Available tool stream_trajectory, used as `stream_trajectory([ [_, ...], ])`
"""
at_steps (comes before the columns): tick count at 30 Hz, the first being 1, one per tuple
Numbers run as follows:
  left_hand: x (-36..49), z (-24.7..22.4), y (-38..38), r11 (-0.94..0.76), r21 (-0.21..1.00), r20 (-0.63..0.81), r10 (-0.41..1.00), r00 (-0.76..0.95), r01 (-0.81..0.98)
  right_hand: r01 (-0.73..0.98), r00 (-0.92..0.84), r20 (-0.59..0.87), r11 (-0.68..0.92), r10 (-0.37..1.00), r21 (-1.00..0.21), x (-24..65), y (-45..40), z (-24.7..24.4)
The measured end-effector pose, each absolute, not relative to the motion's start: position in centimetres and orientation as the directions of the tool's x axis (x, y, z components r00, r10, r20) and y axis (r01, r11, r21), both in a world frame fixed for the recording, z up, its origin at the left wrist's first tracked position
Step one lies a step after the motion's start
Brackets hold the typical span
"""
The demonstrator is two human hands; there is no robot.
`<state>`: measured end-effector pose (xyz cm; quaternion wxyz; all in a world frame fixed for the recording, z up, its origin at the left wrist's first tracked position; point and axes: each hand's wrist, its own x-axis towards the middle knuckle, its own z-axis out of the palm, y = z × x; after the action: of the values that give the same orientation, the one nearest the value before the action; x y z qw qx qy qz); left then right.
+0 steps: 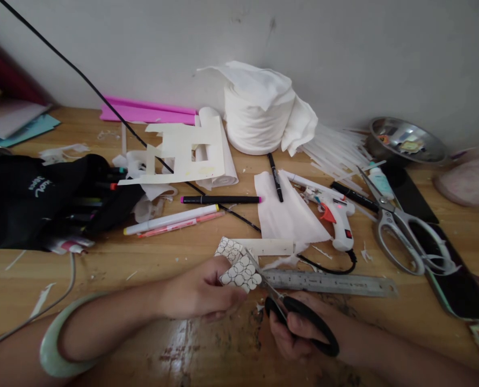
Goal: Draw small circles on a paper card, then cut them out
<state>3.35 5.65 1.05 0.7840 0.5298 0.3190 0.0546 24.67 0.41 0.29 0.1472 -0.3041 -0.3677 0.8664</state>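
Note:
My left hand (205, 290) pinches a small piece of white paper (241, 271) drawn all over with black circles. Fingers of my right hand (296, 328) go through the black handles of a pair of scissors (310, 320). The scissor blades lie against the right side of the patterned paper, and I cannot make out whether they are cutting into it. Just beyond the paper is a plain cream paper strip (269, 246). A steel ruler (332, 282) lies flat to the right of the blades.
A white glue gun (342, 220) lies right of a white cloth piece (282, 215). Larger grey-handled scissors (400, 228) rest near a phone (461, 290). Markers (219, 199), cut-out card (183, 153), a white roll (258, 118), a metal bowl (408, 140) and a black pen case (34, 199) surround the work.

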Motion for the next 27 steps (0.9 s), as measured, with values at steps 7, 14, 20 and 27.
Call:
stream_trajectory([
  [7, 3.2, 0.7, 5.7, 0.424, 0.891, -0.355, 0.424, 0.833, 0.164, -0.018, -0.77, -0.404, -0.651, 0.493, -0.759, 24.9, 0.3, -0.3],
  [14, 3.1, 0.3, 5.6, 0.476, 0.874, -0.334, 0.447, 0.83, 0.095, 0.006, -0.75, -0.445, -0.669, 0.489, -0.743, 24.7, 0.5, 0.2],
  [20, 3.1, 0.0, 5.5, 0.54, 0.842, -0.319, 0.496, 0.808, 0.002, 0.052, -0.739, -0.489, -0.684, 0.464, -0.728, 24.7, 0.6, 0.6],
  [27, 3.0, -0.1, 5.4, 0.559, 0.829, -0.334, 0.515, 0.79, -0.014, 0.034, -0.748, -0.453, -0.655, 0.484, -0.755, 24.9, 0.2, -0.2],
])
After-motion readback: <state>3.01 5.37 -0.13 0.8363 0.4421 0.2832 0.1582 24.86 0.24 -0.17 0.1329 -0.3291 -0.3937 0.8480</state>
